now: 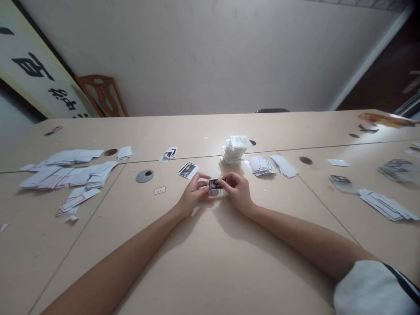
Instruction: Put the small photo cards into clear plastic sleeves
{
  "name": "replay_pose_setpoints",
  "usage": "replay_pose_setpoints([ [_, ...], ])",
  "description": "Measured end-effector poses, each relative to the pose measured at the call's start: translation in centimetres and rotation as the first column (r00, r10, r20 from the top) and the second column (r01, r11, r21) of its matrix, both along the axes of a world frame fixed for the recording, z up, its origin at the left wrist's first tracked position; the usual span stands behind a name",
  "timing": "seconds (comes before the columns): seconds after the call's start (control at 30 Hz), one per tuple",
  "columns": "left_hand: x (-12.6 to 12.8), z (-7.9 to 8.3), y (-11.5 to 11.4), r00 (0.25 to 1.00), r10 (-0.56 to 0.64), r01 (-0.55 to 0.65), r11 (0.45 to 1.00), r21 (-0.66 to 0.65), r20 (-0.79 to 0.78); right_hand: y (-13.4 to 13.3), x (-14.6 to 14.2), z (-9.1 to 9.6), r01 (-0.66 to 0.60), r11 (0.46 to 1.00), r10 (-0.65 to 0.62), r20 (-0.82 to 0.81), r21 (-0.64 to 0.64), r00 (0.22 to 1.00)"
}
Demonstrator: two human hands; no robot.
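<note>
Between my two hands is a small dark photo card (pixel 215 184) with a clear plastic sleeve along its lower part; how far the card sits inside the sleeve I cannot tell. My left hand (pixel 194 192) grips its left side with thumb and fingers. From the right, my right hand (pixel 239 190) pinches the card's upper right part. Just beyond my left hand lies a white-bordered photo card (pixel 188 170). A tall stack of clear plastic sleeves (pixel 234 150) stands behind my right hand, with a pile of white cards (pixel 261 166) to its right.
White paper strips (pixel 68 175) cover the table's left side. More cards (pixel 169 153) lie farther back. On the right are sleeved cards (pixel 343 183) and fanned white strips (pixel 387 204). A grey cable cap (pixel 145 176) and a red-edged label (pixel 159 190) lie left of my hands.
</note>
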State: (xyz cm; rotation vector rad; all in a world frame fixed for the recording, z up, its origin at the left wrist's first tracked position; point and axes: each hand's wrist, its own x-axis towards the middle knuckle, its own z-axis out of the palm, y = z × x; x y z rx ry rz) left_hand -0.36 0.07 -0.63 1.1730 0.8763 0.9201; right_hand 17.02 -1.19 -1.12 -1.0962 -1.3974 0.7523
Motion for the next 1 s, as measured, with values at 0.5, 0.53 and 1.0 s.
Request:
replay_pose_setpoints([
  [0.5,-0.26,0.0,0.21,0.999,-0.053,0.053,0.999,0.011,0.004,-0.4,0.07,0.26,0.029,0.999,-0.031,0.053,0.038,0.998],
  [0.53,-0.22,0.07,0.19,0.999,-0.051,0.05,0.999,0.007,0.006,-0.43,0.06,0.29,0.03,0.999,-0.032,0.054,0.044,0.998],
  [1.0,-0.09,0.2,0.02,0.999,-0.038,0.038,0.999,0.013,-0.01,-0.44,-0.05,0.12,0.038,0.998,-0.041,0.056,0.052,0.998],
])
